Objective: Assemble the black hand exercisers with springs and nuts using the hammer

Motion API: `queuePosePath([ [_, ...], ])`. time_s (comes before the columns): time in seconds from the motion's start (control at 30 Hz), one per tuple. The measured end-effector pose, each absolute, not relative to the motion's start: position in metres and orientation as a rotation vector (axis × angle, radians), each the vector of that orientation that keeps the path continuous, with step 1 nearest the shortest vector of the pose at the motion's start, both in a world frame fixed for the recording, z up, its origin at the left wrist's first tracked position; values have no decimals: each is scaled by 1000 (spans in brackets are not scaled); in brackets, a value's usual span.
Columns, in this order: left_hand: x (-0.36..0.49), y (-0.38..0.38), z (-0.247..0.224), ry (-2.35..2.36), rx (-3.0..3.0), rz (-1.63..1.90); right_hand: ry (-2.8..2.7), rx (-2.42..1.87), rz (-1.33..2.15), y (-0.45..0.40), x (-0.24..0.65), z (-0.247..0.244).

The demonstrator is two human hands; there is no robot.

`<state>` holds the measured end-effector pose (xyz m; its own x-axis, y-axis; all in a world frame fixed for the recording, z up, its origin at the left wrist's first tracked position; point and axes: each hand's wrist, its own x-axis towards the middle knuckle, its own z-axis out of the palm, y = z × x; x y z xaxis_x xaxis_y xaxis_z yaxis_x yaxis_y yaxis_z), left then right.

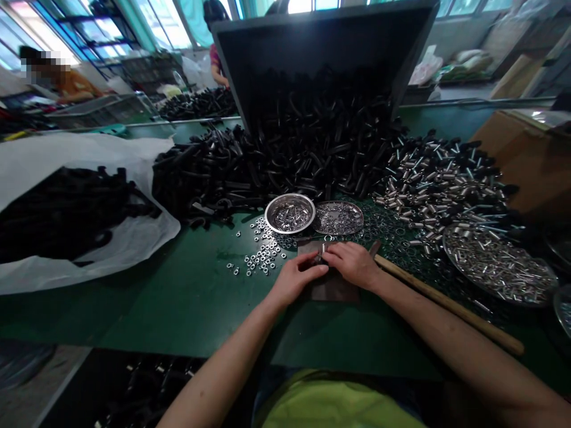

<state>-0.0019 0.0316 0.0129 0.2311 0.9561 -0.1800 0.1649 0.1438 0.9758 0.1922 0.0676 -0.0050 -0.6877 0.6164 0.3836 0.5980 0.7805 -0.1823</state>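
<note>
My left hand (295, 278) and my right hand (354, 264) meet over a flat brownish plate (334, 292) on the green bench. Between their fingertips stands a small silver cylinder (324, 248) with a dark lower end, mostly covered by the fingers. Both hands are closed in a pinch around this part. A small ring (328, 238) lies just beyond it. Right of the plate rests a hammer (446, 302) with a long wooden handle, its head close to my right wrist.
Beyond the hands sit a round metal bowl (291, 214) and an oval tray (339, 217) of small parts. Loose metal rings (263, 255) lie left. Black curved parts (250, 166) spill from a tilted bin (321, 44). A large tray (499, 267) stands right. Two people work behind.
</note>
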Motion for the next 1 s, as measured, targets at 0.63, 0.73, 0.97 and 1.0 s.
queuePosePath([
  [0.63,12,12,-5,1640,2246,522,-2274,-2070,-219,-6,311,-14],
  [0.73,13,13,-3,1647,2239,515,-2199,-2073,-123,-5,301,1],
  [0.97,13,13,-4,1666,2266,519,-1911,-1455,277,-14,238,53],
  [1.0,13,13,-5,1667,2269,519,-1972,-1425,270,-16,232,51],
])
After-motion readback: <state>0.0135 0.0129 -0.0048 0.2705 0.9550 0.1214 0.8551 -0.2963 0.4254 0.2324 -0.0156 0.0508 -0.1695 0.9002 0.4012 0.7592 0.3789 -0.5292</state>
